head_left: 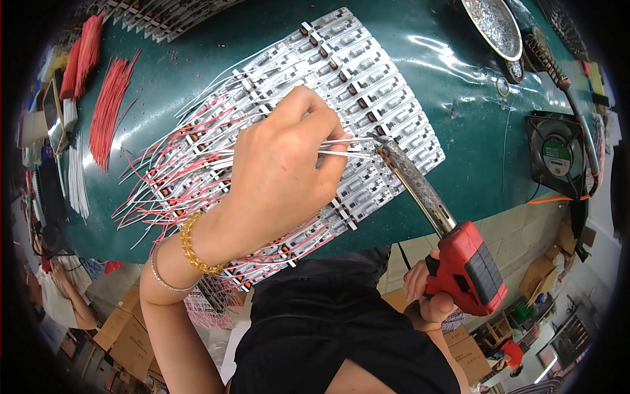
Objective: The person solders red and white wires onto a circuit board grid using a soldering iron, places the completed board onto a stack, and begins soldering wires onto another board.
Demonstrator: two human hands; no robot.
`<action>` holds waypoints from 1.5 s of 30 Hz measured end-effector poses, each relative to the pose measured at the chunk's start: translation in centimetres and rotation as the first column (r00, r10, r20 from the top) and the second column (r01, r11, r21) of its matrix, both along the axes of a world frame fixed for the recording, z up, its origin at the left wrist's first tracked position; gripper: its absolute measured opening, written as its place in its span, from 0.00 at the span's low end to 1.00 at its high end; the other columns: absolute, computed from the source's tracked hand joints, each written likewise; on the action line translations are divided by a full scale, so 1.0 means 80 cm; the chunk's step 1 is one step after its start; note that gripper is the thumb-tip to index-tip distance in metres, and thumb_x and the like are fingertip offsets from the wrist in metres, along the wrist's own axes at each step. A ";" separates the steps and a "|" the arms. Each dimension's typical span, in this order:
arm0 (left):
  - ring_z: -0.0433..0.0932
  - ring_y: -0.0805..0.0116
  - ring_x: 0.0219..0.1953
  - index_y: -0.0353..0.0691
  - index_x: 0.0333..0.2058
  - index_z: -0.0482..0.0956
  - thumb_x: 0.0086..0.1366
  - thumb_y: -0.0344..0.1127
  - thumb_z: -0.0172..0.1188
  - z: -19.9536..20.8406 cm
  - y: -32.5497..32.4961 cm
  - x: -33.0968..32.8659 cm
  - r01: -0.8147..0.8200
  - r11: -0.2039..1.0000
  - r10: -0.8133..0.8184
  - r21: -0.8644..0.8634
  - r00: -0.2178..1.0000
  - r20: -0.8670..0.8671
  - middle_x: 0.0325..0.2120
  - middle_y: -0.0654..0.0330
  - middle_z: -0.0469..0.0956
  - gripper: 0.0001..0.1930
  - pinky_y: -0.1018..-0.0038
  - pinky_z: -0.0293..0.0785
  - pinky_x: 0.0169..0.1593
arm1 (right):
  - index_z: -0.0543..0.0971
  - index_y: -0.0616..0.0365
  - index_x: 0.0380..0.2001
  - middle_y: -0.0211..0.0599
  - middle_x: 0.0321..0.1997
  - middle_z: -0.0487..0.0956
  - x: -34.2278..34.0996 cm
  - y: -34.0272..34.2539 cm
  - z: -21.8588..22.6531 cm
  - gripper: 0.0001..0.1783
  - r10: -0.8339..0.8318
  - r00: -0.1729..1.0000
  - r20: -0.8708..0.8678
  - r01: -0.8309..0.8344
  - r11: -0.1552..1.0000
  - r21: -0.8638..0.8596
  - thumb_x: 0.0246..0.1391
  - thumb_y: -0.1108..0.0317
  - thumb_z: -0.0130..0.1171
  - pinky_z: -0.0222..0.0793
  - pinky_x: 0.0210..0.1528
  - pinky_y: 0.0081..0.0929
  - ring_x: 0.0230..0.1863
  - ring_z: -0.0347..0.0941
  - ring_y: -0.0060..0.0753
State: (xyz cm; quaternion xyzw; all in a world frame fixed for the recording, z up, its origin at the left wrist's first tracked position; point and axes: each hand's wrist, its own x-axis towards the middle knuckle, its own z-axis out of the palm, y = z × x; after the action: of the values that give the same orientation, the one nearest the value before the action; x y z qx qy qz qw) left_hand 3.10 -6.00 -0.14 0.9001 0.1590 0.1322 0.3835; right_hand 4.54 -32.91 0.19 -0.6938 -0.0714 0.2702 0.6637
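Note:
A panel of small white circuit boards [407,125] lies at a slant on the green table, its left part covered by red and white wires. My left hand [282,151] is over its middle, fingers closed in a pinch on white wires [351,140] whose ends point right. At those ends is the dark, crusted tip of a red and black soldering gun [467,269]. My right hand [428,292] is wrapped around its handle, in front of the table edge. Whether the tip touches a wire or a board, I cannot tell. My left hand hides the boards beneath it.
Red wires [110,111] and white wires [77,177] lie bundled at the left. A metal dish [493,29] of grey material and a small tape roll [503,87] are at the far right. Near the right edge stands a black fan [556,154], beside a coiled-spring holder [546,58].

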 end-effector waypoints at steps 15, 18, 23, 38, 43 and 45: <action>0.73 0.61 0.23 0.34 0.23 0.74 0.49 0.24 0.60 -0.005 -0.001 -0.001 0.001 0.999 -0.003 0.051 1.000 0.031 0.26 0.57 0.71 0.03 0.71 0.69 0.27 | 0.63 0.67 0.52 0.22 0.09 0.63 -0.007 -0.023 -0.021 0.53 0.078 0.990 0.115 -0.067 0.993 -0.097 0.36 0.29 0.57 0.61 0.18 0.20 0.10 0.63 0.22; 0.73 0.61 0.18 0.37 0.23 0.74 0.49 0.26 0.60 -0.008 -0.001 -0.001 0.007 0.997 -0.013 0.075 0.997 0.070 0.26 0.58 0.70 0.03 0.69 0.68 0.22 | 0.63 0.67 0.53 0.21 0.09 0.63 -0.008 -0.028 -0.023 0.53 0.053 0.996 0.076 -0.050 0.998 -0.043 0.37 0.28 0.56 0.61 0.18 0.19 0.10 0.63 0.21; 0.73 0.61 0.19 0.37 0.22 0.75 0.49 0.27 0.60 -0.009 -0.002 0.000 0.005 0.997 -0.011 0.076 0.997 0.075 0.26 0.59 0.71 0.03 0.69 0.69 0.23 | 0.63 0.66 0.53 0.21 0.09 0.63 -0.006 -0.016 -0.018 0.52 0.063 0.992 0.109 -0.060 0.998 -0.031 0.40 0.28 0.54 0.61 0.19 0.19 0.10 0.62 0.21; 0.73 0.59 0.23 0.35 0.24 0.76 0.50 0.28 0.61 0.005 0.003 -0.001 0.027 0.997 -0.025 -0.073 0.999 0.030 0.25 0.56 0.73 0.04 0.69 0.68 0.27 | 0.61 0.66 0.52 0.23 0.09 0.63 -0.013 -0.031 -0.030 0.48 -0.092 0.986 -0.142 0.121 0.970 0.211 0.44 0.30 0.52 0.62 0.18 0.19 0.09 0.61 0.21; 0.66 0.77 0.22 0.32 0.26 0.77 0.51 0.24 0.62 0.000 -0.003 -0.003 0.075 0.996 -0.073 -0.051 0.997 0.032 0.27 0.60 0.72 0.03 0.81 0.60 0.22 | 0.61 0.67 0.51 0.22 0.09 0.62 -0.010 -0.020 -0.015 0.50 -0.008 0.999 0.037 0.003 0.992 0.127 0.42 0.29 0.53 0.62 0.18 0.19 0.09 0.61 0.21; 0.68 0.75 0.23 0.33 0.26 0.77 0.51 0.24 0.63 -0.001 -0.007 -0.003 0.080 0.996 -0.079 -0.025 0.996 0.035 0.27 0.60 0.72 0.04 0.80 0.63 0.23 | 0.62 0.66 0.51 0.22 0.09 0.62 -0.012 -0.006 -0.009 0.51 -0.040 0.998 0.046 0.034 0.992 0.119 0.41 0.29 0.53 0.62 0.18 0.19 0.09 0.62 0.21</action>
State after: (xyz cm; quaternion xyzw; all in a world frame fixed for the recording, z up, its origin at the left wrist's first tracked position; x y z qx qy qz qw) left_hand 2.88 -6.58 -0.23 0.8981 0.1184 0.1298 0.4031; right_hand 3.57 -33.36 -0.53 -0.6607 -0.0905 0.2361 0.7068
